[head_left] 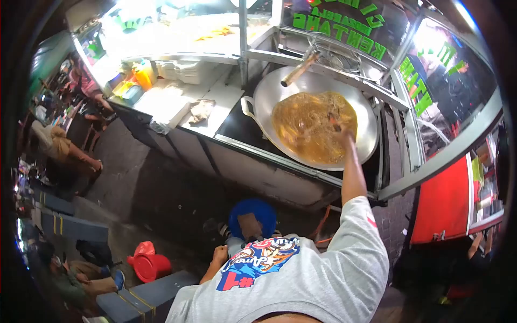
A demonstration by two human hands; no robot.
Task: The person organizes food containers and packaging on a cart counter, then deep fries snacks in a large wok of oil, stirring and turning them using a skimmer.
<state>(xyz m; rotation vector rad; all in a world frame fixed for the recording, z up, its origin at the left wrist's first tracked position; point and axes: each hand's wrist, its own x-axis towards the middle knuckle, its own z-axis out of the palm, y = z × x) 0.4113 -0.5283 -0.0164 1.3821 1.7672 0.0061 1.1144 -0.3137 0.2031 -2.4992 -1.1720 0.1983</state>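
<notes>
A large metal wok (pixel 264 102) holds bubbling brown oil (pixel 307 129) with pale yellow pieces frying in it. My right hand (pixel 344 135) reaches over the oil on an outstretched arm. Its fingers are closed around a small dark thing whose kind I cannot make out, just above the oil. Low by my lap, my left hand (pixel 219 254) is curled closed, with nothing visible in it. A strainer's wooden handle (pixel 300 69) sticks out over the wok's far rim.
White takeaway boxes (pixel 180 70) and an orange bottle (pixel 143 75) stand on the counter left of the wok. Metal posts and glass frame the stall. A blue stool (pixel 253 210) is below me, a red bucket (pixel 151 267) beside a grey bench (pixel 145 299). People sit at left.
</notes>
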